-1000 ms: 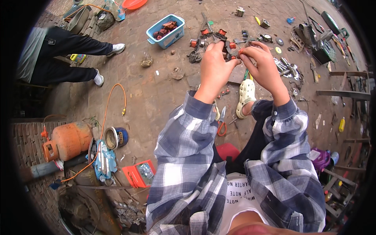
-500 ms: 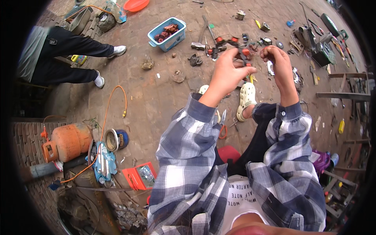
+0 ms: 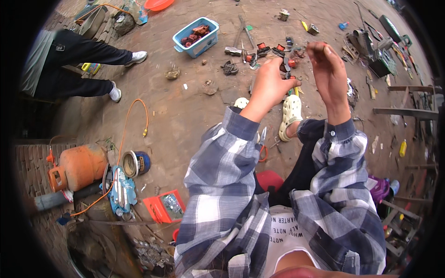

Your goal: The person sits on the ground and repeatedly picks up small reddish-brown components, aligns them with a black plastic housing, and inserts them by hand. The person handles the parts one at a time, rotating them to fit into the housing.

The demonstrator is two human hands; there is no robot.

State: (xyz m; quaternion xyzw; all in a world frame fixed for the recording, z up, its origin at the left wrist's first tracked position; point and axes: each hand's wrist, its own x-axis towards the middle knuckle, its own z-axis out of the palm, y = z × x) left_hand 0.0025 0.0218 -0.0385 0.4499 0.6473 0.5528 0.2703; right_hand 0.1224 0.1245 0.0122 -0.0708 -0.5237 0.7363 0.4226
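Observation:
My left hand (image 3: 271,83) is closed at the near edge of a dark curved part with orange-red blocks (image 3: 287,63). Its fingers and thumb hide some of that part, and its exact kind cannot be made out. To the right, my right hand (image 3: 330,76) is raised with its fingers bent loosely and apart from the thumb, and nothing shows in it. A hammer (image 3: 233,51) lies beyond my left hand, beside a dark lump-like metal piece (image 3: 230,68). Below the hands are my cream clogs (image 3: 291,113) and orange-handled scissors (image 3: 263,152).
A blue tub (image 3: 197,39) of reddish coil-like pieces stands ahead. Another person's legs (image 3: 88,53) are at left. An orange gas cylinder (image 3: 83,167), its hose, a paint can (image 3: 136,163) and a red case (image 3: 164,206) lie lower left. A metal frame (image 3: 405,111) stands at right.
My right hand has opened from a pinch near the part, its fingers rising and spreading from the thumb. My left hand stays at the part, turned slightly.

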